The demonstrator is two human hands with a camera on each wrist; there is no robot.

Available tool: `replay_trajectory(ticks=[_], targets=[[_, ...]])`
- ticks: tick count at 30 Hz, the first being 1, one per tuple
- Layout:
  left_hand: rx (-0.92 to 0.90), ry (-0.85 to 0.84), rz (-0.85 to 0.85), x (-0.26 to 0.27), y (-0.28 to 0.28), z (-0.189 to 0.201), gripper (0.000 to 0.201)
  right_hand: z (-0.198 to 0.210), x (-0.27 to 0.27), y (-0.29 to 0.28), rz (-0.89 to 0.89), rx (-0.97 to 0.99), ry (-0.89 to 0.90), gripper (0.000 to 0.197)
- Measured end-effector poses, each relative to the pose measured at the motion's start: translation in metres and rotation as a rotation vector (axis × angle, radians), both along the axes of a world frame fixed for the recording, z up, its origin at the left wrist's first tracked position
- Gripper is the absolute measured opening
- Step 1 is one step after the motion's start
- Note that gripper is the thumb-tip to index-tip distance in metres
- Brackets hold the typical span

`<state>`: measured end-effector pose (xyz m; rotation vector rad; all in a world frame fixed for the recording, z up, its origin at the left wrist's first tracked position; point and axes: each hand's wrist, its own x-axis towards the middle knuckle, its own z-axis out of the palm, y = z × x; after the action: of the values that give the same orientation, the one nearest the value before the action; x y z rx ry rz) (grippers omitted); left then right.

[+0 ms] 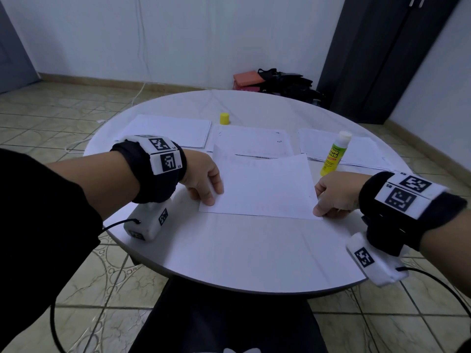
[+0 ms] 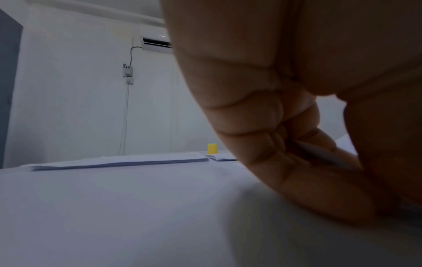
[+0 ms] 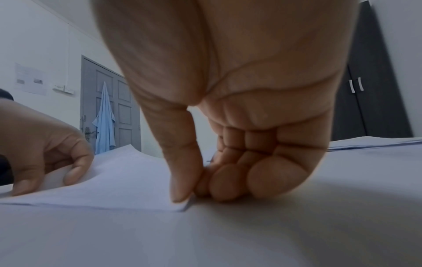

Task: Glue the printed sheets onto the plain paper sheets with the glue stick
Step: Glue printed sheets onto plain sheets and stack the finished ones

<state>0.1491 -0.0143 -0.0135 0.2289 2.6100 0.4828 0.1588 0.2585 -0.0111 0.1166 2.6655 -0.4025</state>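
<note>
My left hand (image 1: 204, 178) and right hand (image 1: 334, 197) each pinch a near corner of the top sheet (image 1: 262, 184) on the round surface (image 1: 229, 250), its far edge lifted: uneven lowering could skew or crease it, with the uncapped glue stick (image 1: 335, 154) standing nearby.

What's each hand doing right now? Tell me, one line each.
Left hand: pinches the left edge of the sheet.
Right hand: pinches the sheet's near right corner against the table.
</note>
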Motion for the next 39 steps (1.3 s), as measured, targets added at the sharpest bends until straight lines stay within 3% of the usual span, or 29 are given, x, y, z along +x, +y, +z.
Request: replay_trajectory(ticks=[5,9,10,15,19,23,26,30,36,39], targets=[[-0.046,0.000,-0.006,-0.001,0.002,-0.001,0.025,0.004,0.004,-0.003,-0.027,0.004,0.005,0.037],[-0.142,-0.007,-0.015,-0.003,0.005,-0.001,0.028,0.009,0.009,-0.005,-0.004,0.013,0.064,0.093],[-0.186,-0.007,-0.004,-0.003,0.006,0.000,0.031,0.011,0.011,-0.006,0.024,0.023,0.064,0.098],[-0.440,-0.018,-0.008,0.004,0.011,0.015,0.039,0.020,0.016,-0.011,0.197,0.237,0.060,0.068],[-0.663,0.052,-0.061,-0.006,0.037,0.026,0.037,0.023,0.016,-0.017,0.262,0.358,0.041,0.063],[-0.599,0.157,-0.156,-0.029,0.089,0.027,0.064,0.024,0.011,-0.022,0.330,0.440,0.053,0.062],[-0.507,0.126,-0.212,-0.032,0.135,0.015,0.103,0.026,0.008,-0.023,0.382,0.473,0.028,0.063],[-0.416,0.160,-0.325,-0.027,0.165,0.001,0.081,0.025,0.002,-0.018,0.404,0.421,0.039,0.059],[-0.445,0.125,-0.311,-0.025,0.122,0.002,0.077,0.019,0.000,-0.012,0.371,0.407,0.047,0.066],[-0.445,0.147,-0.285,-0.021,0.087,0.002,0.090,0.017,-0.002,-0.005,0.333,0.327,0.030,0.064]])
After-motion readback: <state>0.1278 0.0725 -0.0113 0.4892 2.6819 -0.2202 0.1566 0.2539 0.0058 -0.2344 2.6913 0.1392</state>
